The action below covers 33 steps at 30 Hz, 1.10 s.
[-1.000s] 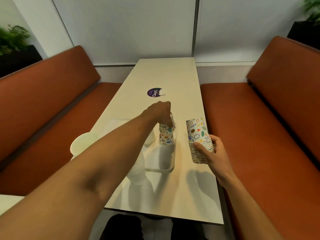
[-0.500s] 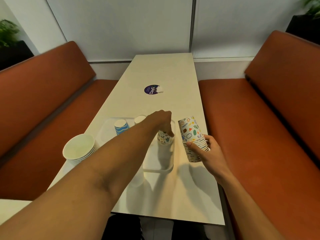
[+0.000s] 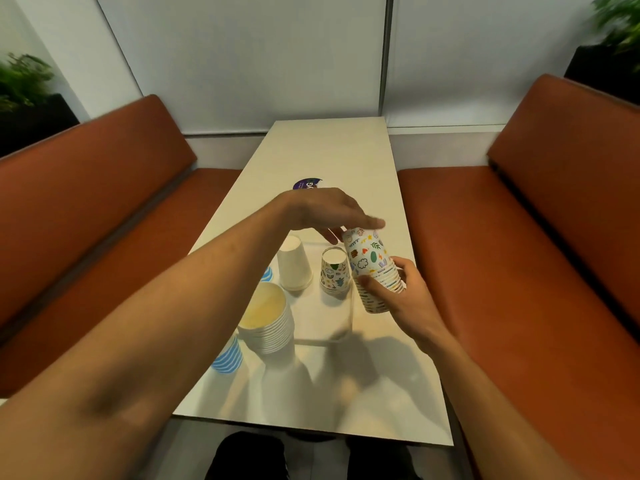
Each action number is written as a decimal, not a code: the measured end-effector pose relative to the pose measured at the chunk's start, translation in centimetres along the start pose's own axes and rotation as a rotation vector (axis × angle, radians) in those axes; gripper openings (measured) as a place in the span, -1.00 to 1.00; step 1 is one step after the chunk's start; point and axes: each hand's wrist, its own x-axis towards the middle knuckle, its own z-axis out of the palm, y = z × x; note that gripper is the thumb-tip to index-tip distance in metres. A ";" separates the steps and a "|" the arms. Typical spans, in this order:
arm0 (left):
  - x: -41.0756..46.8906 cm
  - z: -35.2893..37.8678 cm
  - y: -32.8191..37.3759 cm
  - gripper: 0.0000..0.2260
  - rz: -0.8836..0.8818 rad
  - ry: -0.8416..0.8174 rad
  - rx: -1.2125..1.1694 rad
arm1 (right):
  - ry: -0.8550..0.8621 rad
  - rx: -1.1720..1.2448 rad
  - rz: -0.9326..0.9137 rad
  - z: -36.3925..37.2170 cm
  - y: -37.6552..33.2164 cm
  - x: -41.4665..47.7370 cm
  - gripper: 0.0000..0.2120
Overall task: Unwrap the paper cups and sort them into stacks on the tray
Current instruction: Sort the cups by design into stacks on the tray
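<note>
Two hands in shot, head view only. Right hand [image 3: 407, 299] curled round lower half of held patterned stack [image 3: 372, 265], thumb across the front, firm grip, just right of clear tray [image 3: 348, 327]. Held stack upside down: closed bottoms up, mouths down toward the palm, long axis tilted, top end leaning away and to the left. Left hand [image 3: 322, 211] flat above that top end, palm down, fingers [image 3: 372, 223] nearly straight across the top cup's base, thumb hanging below. Nothing gripped as far as visible; contact with top cup too blurred to call. Key relation: top cup directly under left fingertips, so left hand nearer the pick. Likely pull-off along the stack axis, up and left, right hand as anchor. Drop target probably tray patterned stack [image 3: 334, 273], inverted, just left of held stack and below left hand, short hop. Counts: patterned stacks 2 (one held, one on tray). White 2: inverted white cup [image 3: 294, 268] on tray beside the patterned one, single or few unclear, plus tall white stack [image 3: 268, 323], mouth up, nearer, base hidden, so on or off tray unclear. Blue-striped 2: blue-striped cup [image 3: 267, 274] as a sliver behind left forearm, blue-striped stack [image 3: 228, 358] just beside tall white one. No wrapper visible. Risk guess: two nested cups lifting together. Purple sticker [image 3: 304, 185] farther up table [image 3: 329, 150], well apart from the cups.
</note>
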 end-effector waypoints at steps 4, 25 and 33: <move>0.0 0.1 -0.2 -0.55 0.008 0.058 0.086 | -0.032 -0.017 -0.008 0.2 -0.2 0.2 -0.37; 3.1 1.8 -4.0 -0.44 -0.130 0.320 0.372 | 0.092 0.046 0.076 -1.1 3.3 1.2 -0.29; 4.7 4.4 -5.1 -0.46 -0.108 0.213 0.629 | 0.061 0.048 0.098 -1.1 4.0 1.5 -0.33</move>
